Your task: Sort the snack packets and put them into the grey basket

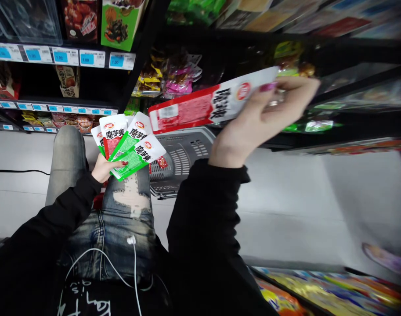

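Observation:
My left hand (103, 169) is closed on a fan of several small snack packets (128, 142), green and red with white tops, held over my knee. My right hand (262, 118) is raised to the right, gripping one end of a long red-and-white snack packet (203, 107) that points left, in front of the dark shelf. Both arms wear black sleeves. Between the two hands, lower down, a grey plastic shopping basket (183, 153) sits on the floor.
Dark shelves (134, 66) with blue price tags and snack bags stand ahead and to the right. My knees in torn jeans (128, 206) are bent below. White earphone cable hangs at my chest. More colourful packets lie at the bottom right.

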